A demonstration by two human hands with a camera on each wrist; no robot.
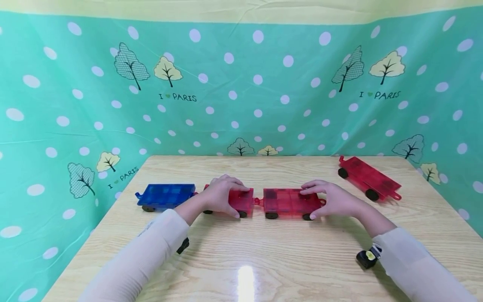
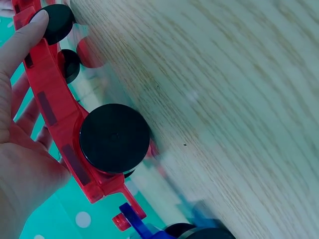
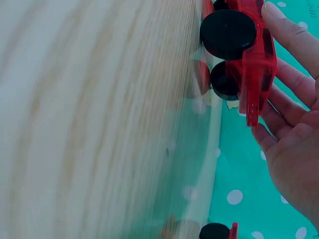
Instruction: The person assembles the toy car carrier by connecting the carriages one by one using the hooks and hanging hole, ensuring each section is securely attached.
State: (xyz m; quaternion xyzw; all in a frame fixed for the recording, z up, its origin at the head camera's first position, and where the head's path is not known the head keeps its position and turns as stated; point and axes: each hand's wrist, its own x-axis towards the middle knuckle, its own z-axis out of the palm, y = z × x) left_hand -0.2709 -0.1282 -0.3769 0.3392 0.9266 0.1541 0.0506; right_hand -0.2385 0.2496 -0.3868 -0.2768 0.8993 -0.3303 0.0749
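Observation:
Three flat toy train cars stand in a row on black wheels. My left hand point(image 1: 219, 193) reaches over the middle red train car point(image 1: 244, 201) and grips it, thumb on the near side by a wheel. On the right red train car point(image 1: 284, 202), my right hand point(image 1: 333, 200) pinches the right end, thumb by the near wheel and fingers across the top. Red couplings point(image 1: 258, 201) meet between these two cars. Behind my left hand, the blue train car point(image 1: 169, 195) stands at the row's left end; its blue hook point(image 2: 133, 219) overlaps the red car's coupling in the left wrist view.
Another red train car point(image 1: 371, 178) stands apart at the back right, turned at an angle. The wooden table point(image 1: 279, 260) ends at a green dotted cloth point(image 1: 256, 109) behind and at both sides. A black wrist device point(image 1: 366, 259) hangs under the right sleeve.

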